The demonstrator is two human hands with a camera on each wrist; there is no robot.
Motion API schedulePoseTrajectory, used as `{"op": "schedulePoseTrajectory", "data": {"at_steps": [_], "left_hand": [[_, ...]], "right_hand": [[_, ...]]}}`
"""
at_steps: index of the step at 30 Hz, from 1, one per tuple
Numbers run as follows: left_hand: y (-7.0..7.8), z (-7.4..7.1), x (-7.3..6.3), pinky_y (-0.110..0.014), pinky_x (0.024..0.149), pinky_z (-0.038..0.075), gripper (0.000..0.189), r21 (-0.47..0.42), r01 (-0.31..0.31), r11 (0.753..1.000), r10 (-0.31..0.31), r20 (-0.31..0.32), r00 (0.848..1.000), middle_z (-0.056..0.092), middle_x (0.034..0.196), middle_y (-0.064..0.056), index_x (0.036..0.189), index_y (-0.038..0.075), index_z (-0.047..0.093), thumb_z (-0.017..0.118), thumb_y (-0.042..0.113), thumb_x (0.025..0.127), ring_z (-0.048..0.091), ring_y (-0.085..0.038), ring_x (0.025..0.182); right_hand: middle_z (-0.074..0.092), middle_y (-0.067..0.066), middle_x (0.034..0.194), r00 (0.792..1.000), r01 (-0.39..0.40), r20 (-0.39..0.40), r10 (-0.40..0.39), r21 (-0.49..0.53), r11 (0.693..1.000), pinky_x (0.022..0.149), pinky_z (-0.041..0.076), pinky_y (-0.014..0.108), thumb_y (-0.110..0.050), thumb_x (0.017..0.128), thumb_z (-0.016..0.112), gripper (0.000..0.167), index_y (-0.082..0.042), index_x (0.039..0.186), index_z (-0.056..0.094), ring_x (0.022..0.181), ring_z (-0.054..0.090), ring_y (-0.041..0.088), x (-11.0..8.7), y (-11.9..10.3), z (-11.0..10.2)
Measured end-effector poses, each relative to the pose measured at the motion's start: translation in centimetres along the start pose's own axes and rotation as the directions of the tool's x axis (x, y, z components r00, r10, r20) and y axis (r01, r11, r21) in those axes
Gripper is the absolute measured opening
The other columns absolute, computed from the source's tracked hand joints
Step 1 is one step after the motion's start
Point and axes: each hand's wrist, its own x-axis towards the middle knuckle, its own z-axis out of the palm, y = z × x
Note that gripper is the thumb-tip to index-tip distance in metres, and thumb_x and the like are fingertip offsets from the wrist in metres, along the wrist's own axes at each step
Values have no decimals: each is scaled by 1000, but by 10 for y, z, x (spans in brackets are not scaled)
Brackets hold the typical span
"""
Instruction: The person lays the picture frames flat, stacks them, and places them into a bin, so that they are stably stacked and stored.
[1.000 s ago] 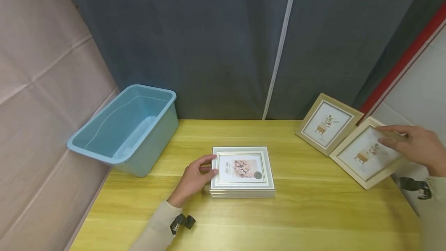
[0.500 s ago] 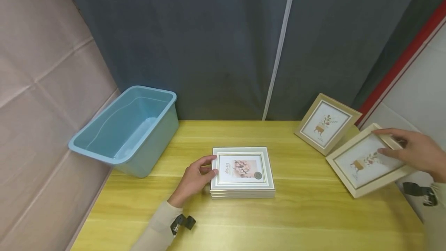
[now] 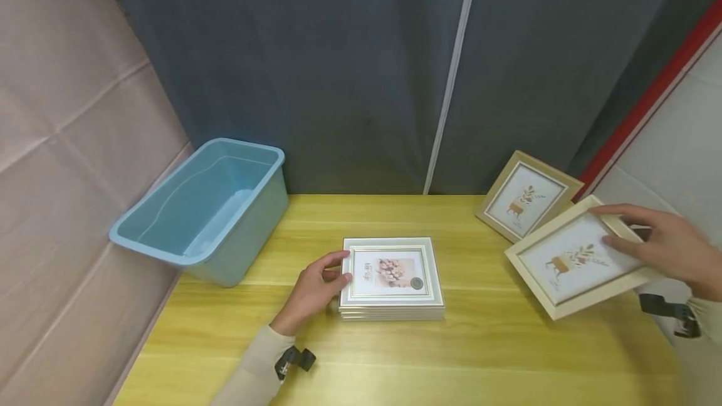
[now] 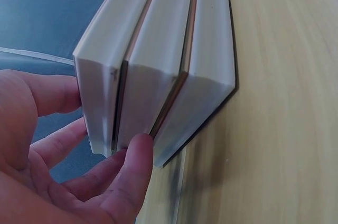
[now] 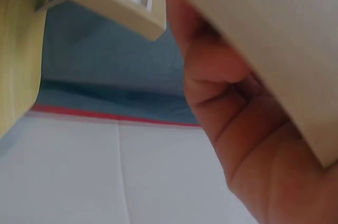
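My right hand (image 3: 674, 246) grips a cream picture frame (image 3: 570, 268) by its right edge, thumb on the front face. Its print shows a potted plant, and it is tilted off the table. In the right wrist view, curled fingers (image 5: 227, 92) lie against the frame's pale side. My left hand (image 3: 313, 290) rests its relaxed fingers against the left side of a stack of white picture frames (image 3: 392, 313), the top one with a pink flower print. From the left wrist, fingertips (image 4: 138, 150) touch the sides of the stacked frames.
Behind the held frame, a tan picture frame (image 3: 527, 196) stands leaning back. A blue plastic bin (image 3: 242, 237) sits at the table's left rear. Grey cloth (image 3: 338, 80) hangs behind the yellow wooden table (image 3: 485, 356), and a white wall with a red strip borders the right.
My right hand has lifted the cream frame and moved it left, so it now overlaps the tan one in the head view. The left hand stays at the stack.
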Motion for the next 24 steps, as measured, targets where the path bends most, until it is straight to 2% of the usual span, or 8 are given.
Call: {"op": "schedulePoseTrajectory", "data": {"at_steps": [2,5,7,9,11,17,24], "left_hand": [[0,-1,0,-38,87,60,48,-5,1,1000,-1,-1,1000,63,149,-4,145,36,63,76,29,99,67,-27,124],[0,-1,-1,-37,87,60,49,-9,-1,1000,1,4,1000,63,149,-4,146,36,63,76,30,99,67,-27,124],[0,-1,-1,-37,87,60,49,-11,-3,1000,3,9,1000,63,149,-4,146,36,62,76,30,99,67,-27,124],[0,-2,-2,-37,86,60,50,-4,-5,1000,5,8,1000,63,149,-3,146,36,62,76,31,99,67,-27,124],[-1,-2,-2,-38,87,59,50,6,-7,1000,7,6,1000,64,148,-3,146,37,62,76,32,99,67,-27,123],[0,-2,-1,-40,88,59,50,36,-19,999,19,-3,1000,64,148,-3,147,37,61,76,34,99,66,-26,123],[1,-2,-1,-38,86,59,49,39,-10,999,11,-21,1000,64,148,-4,145,34,63,76,30,99,66,-26,122]], "right_hand": [[56,25,140,1000,-5,-6,6,31,999,59,51,23,-16,99,76,48,-7,144,61,112,62,64,0,-6,3],[61,-4,128,1000,-27,-12,28,99,995,54,53,28,-20,101,74,48,-9,146,61,93,73,46,-1,-14,6],[58,-23,117,999,-24,-29,28,129,991,52,53,29,-22,101,74,48,-10,146,61,78,73,25,-2,-19,7],[53,-35,106,998,-19,-49,27,162,987,51,52,30,-21,101,74,47,-11,146,62,67,66,9,-2,-23,8],[54,-38,105,997,-4,-73,17,181,984,51,51,29,-18,100,76,47,-12,144,64,67,64,5,0,-28,9],[62,-32,104,995,45,-103,-17,271,961,49,52,27,-10,96,78,47,-14,142,67,69,67,4,4,-39,12],[65,-28,108,997,52,-78,-25,364,930,51,55,28,-6,96,77,49,-14,143,66,71,69,6,4,-53,19]]}}
